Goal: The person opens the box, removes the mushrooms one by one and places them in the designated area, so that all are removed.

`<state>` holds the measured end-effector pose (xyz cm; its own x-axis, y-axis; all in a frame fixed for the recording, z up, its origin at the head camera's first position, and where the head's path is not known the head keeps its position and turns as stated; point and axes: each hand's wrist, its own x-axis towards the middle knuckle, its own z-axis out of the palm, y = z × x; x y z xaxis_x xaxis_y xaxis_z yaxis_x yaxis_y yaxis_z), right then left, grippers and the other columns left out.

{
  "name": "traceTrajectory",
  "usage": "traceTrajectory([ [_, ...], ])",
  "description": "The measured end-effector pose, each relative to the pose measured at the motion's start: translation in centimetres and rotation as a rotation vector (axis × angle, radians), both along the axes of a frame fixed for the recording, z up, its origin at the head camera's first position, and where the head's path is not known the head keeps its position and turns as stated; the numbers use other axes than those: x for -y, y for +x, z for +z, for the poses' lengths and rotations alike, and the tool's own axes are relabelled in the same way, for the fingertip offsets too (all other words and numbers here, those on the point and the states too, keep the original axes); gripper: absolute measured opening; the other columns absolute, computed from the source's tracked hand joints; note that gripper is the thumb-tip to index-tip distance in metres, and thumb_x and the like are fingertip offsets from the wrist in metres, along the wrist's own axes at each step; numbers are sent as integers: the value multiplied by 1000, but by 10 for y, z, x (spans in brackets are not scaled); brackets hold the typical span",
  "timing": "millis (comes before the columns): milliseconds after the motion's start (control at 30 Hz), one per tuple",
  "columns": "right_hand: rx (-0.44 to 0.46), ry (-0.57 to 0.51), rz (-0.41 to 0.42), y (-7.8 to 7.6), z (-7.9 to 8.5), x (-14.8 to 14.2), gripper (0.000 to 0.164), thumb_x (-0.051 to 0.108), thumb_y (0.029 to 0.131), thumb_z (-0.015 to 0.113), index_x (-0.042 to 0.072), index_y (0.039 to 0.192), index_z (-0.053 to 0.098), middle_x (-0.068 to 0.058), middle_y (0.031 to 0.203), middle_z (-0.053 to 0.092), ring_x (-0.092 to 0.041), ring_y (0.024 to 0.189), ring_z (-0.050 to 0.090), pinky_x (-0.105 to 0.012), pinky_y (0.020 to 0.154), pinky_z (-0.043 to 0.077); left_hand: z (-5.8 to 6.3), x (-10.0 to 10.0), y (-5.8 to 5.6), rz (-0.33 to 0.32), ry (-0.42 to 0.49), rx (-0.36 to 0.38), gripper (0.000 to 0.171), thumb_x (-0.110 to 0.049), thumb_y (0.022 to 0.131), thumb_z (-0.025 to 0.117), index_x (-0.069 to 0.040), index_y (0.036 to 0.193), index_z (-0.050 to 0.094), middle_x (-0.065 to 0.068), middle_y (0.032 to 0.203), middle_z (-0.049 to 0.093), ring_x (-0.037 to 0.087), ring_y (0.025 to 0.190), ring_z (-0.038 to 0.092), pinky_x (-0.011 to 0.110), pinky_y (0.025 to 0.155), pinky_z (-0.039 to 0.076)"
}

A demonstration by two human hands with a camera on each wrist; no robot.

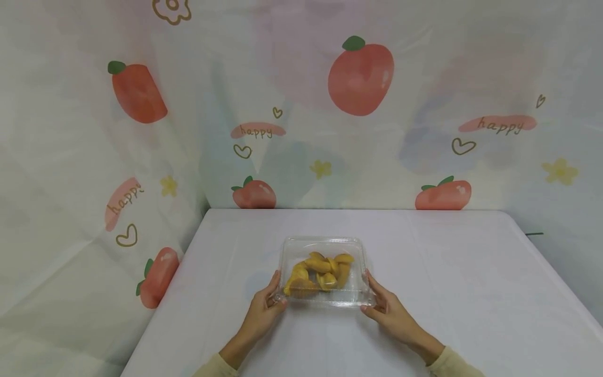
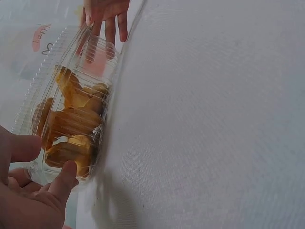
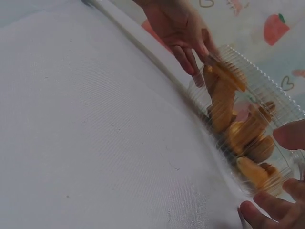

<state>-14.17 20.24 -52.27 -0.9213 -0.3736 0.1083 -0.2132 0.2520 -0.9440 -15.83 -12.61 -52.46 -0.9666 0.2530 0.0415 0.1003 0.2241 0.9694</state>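
Observation:
A clear plastic clamshell box [image 1: 325,246] is held between both hands at the near middle of the table. Several curved yellow-orange pieces [image 1: 320,265] lie in it, and their exact kind is hard to tell. My left hand [image 1: 260,312] grips the box's left end, its thumb at the near corner. At the opposite end, my right hand [image 1: 394,315] holds the box in the same way. The left wrist view has the thumb and fingers of the left hand [image 2: 35,195] around the box's ridged wall. Through the clear plastic [image 3: 248,107], the pieces show in the right wrist view.
A white cloth [image 1: 447,272] covers the table under the box. Behind the table's far edge stands a pale backdrop [image 1: 301,68] printed with red fruits, hearts and "happy" labels. Similar printed fabric [image 1: 56,209] runs along the left side.

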Motion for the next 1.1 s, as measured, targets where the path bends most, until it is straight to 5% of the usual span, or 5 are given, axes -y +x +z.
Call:
traceTrajectory([
  [267,17,-27,-11,1,0,1,83,7,97,63,-8,158,9,-36,162,9,-55,142,25,-10,97,45,-4,0,0,-20,12,-8,67,4,97,54,10,155,22,25,166,10,41,154,15,34,115,34],
  [433,12,-32,-17,1,-1,4,83,6,97,64,-11,157,9,-37,161,10,-55,141,25,-10,96,45,-6,1,2,-15,53,16,65,7,99,50,8,156,21,26,166,9,45,149,28,28,105,50],
  [733,13,-16,-29,1,1,3,83,6,97,64,-10,158,10,-36,162,11,-58,141,30,-39,103,51,-1,3,2,-5,16,10,61,5,101,47,5,157,23,26,165,14,45,129,57,31,95,57],
  [1100,-71,-7,-76,1,-5,6,76,4,98,62,-12,156,16,-37,159,18,-58,138,31,-53,99,50,1,6,3,-36,-86,-72,58,1,102,49,10,154,26,27,164,14,48,131,53,29,97,55],
])
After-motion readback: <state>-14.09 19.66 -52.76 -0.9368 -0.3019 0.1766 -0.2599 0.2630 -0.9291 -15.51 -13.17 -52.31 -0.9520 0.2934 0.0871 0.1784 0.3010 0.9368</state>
